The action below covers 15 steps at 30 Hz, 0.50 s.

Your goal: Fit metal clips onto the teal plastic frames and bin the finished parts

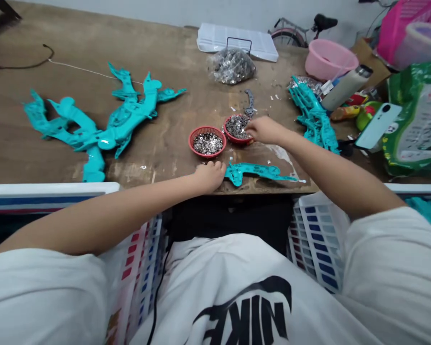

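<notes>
I have the left hand [211, 177] curled against the left end of the plastic part [256, 169] near the table [179, 108] edge, hold uncertain; I expect it light, stiff, best gripped mid-body. The right hand [264, 129] bunches its fingertips at the right red basket [240, 141], contents unclear.

White printed paper [264, 43] lies at the far edge of the brown wooden bench [93, 43], near a bicycle with a black saddle [325, 22], while a round pink plastic tub [319, 64], a tilted pale cylindrical flask [345, 89], a pale blue smartphone [378, 128] and a green-and-white plastic bag [414, 122] occupy the right.
</notes>
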Each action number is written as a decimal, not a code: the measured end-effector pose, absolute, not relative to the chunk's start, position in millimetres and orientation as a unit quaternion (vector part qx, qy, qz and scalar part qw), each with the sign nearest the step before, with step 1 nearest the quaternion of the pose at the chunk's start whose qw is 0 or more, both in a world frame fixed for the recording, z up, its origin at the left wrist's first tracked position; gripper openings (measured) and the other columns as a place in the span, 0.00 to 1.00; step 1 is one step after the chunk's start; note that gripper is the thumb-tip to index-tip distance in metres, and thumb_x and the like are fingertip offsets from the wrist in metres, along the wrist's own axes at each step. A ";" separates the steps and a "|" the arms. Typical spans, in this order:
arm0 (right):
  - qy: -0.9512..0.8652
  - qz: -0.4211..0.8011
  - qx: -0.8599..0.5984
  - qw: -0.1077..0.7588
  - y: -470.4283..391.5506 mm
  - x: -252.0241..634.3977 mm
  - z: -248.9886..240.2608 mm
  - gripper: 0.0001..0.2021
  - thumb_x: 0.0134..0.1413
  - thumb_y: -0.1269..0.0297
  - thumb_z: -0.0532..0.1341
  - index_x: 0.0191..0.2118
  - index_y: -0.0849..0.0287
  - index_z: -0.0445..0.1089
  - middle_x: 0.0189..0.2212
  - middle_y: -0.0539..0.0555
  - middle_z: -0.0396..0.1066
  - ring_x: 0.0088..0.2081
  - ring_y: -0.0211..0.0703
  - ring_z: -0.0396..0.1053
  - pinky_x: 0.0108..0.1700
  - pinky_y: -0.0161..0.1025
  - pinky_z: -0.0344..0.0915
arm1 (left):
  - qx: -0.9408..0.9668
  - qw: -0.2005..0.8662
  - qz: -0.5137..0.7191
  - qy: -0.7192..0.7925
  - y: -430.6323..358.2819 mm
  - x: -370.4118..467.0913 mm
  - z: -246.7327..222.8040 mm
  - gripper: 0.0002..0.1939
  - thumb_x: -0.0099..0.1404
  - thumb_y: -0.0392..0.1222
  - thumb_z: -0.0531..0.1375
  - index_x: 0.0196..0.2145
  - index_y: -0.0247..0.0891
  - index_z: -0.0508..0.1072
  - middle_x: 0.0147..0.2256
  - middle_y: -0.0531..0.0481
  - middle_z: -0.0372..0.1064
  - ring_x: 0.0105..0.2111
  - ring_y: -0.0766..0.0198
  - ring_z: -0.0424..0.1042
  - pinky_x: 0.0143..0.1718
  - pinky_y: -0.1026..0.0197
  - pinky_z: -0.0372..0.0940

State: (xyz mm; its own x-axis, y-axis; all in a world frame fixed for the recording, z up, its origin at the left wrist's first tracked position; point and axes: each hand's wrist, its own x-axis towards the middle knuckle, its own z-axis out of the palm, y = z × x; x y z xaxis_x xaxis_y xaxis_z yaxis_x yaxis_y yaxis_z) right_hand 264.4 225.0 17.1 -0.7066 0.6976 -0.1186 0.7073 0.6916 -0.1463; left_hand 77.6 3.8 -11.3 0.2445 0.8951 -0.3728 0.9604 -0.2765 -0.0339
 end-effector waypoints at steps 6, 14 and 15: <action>0.877 -0.107 0.468 -0.012 252.2 221.2 -19.4 0.18 0.80 0.70 0.68 0.64 0.67 0.93 0.63 0.74 0.90 0.69 0.74 0.87 0.78 0.63 0.79 | 0.807 0.087 -0.118 0.572 31.1 51.9 2.3 0.22 0.89 0.31 0.57 0.63 0.35 0.92 0.60 0.26 0.87 0.62 0.35 0.90 0.59 0.45 0.84; 0.878 -0.076 0.473 0.023 267.3 219.9 -30.0 0.20 0.82 0.50 0.69 0.62 0.55 0.94 0.62 0.66 0.92 0.67 0.74 0.86 0.75 0.66 0.81 | 0.746 0.119 -0.026 0.655 104.1 -5.5 -47.0 0.26 0.96 0.55 0.58 0.59 0.38 0.93 0.60 0.35 0.89 0.64 0.40 0.86 0.67 0.46 0.80; 0.879 -0.072 0.471 0.028 268.7 220.3 -28.1 0.20 0.81 0.47 0.69 0.61 0.53 0.94 0.62 0.64 0.92 0.66 0.72 0.85 0.75 0.66 0.79 | 0.734 0.127 -0.028 0.667 107.3 -8.4 -52.1 0.26 0.97 0.55 0.57 0.60 0.36 0.93 0.59 0.35 0.89 0.62 0.42 0.86 0.67 0.47 0.79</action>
State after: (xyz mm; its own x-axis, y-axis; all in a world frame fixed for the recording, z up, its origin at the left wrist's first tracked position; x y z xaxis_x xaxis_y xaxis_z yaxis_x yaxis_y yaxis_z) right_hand 220.3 268.7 -28.1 -0.5541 0.8243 -0.1163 0.8323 0.5453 -0.0999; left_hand -8.4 107.3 -52.1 0.1088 0.9715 -0.2108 0.9857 -0.0780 0.1490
